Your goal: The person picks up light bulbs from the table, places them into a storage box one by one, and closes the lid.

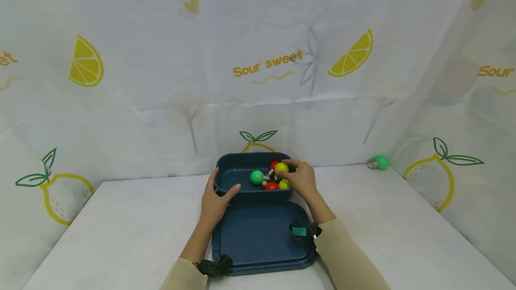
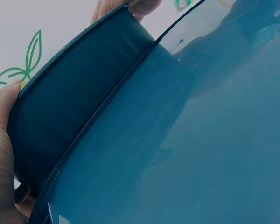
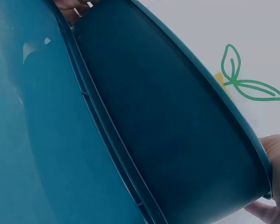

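Observation:
A dark blue plastic box (image 1: 235, 178) stands at the back middle of the table, holding several small coloured light bulbs with metal screw bases. My left hand (image 1: 213, 202) grips its left front corner, thumb along the front rim; in the left wrist view that hand (image 2: 1, 154) is at the box's side. At the box's right end, my right hand (image 1: 302, 178) pinches a yellow bulb (image 1: 281, 167) between thumb and forefinger. Below it lie a green bulb (image 1: 256, 177), a red bulb (image 1: 272, 186) and another yellow bulb (image 1: 284, 184). The right wrist view hides the bulbs behind the box wall (image 3: 149, 121).
A flat dark blue lid (image 1: 262, 236) lies right in front of the box, under my forearms. One more green bulb (image 1: 381, 162) rests at the table's back right, near the corner. A white printed cloth (image 1: 161, 129) hangs behind the table (image 1: 141, 227).

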Demonstrator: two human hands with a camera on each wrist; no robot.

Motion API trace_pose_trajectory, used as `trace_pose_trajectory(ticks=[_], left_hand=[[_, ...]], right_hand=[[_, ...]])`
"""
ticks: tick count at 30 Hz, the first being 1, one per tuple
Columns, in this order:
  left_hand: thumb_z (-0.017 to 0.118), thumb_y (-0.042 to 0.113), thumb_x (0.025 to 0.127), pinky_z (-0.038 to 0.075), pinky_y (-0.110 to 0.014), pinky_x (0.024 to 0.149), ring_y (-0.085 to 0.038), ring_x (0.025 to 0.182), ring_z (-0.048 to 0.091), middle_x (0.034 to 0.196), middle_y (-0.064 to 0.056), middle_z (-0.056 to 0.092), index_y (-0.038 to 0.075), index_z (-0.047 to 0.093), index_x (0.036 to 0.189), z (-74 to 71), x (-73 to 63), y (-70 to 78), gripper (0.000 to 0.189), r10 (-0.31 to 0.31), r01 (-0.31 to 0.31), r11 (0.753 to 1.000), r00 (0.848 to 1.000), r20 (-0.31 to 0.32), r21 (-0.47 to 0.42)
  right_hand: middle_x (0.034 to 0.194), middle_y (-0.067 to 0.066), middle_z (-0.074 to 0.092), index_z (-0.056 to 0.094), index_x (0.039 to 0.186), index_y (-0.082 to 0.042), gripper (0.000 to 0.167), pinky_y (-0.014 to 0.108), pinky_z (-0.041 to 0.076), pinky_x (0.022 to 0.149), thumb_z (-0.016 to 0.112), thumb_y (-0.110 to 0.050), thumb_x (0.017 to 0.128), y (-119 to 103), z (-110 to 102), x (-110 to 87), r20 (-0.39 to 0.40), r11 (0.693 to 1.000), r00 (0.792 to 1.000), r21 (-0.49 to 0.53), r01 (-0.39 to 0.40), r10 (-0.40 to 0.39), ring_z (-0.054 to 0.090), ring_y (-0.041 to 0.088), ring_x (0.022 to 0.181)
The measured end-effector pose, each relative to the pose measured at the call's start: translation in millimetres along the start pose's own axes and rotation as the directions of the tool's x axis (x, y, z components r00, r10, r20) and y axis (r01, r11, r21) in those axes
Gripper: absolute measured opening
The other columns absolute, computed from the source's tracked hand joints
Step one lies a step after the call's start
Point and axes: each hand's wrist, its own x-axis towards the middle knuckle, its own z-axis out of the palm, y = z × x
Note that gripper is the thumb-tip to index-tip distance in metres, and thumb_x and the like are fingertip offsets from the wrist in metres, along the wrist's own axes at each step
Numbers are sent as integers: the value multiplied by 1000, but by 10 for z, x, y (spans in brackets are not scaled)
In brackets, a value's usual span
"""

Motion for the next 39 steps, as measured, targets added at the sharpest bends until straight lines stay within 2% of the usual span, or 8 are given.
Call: trace_pose_trajectory(ticks=[13,22,31,39], left_hand=[[76,47,87,38,-60,116,-39,151,34,167,-14,27,24,26,161,12,-5,-1,93,4,-4,1000,1000,-4,2],[76,48,87,38,-61,116,-40,151,34,167,-14,26,25,26,161,3,-14,7,92,5,-5,1000,1000,-3,3],[76,45,88,35,-60,118,-38,152,33,168,-12,26,24,25,161,-25,-25,31,92,0,1,1000,1000,10,-11],[76,46,87,36,-60,118,-37,151,33,168,-13,26,24,26,161,-11,-23,28,92,2,-2,1000,1000,5,-8]], right_hand=[[132,18,68,71,125,-6,42,47,58,95,80,-19,86,-25,-11,10,61,1000,998,-13,-13,14,63,35,120],[130,19,69,70,125,-4,41,44,58,91,78,-17,87,-29,-19,14,82,1000,997,-15,10,-9,64,33,112],[136,18,66,69,128,-5,45,51,54,101,78,-20,87,-10,-19,6,78,999,996,-9,35,-34,60,36,127],[136,19,65,71,126,-6,41,53,51,104,77,-23,89,12,-59,22,44,997,997,-32,65,-64,59,38,130]])
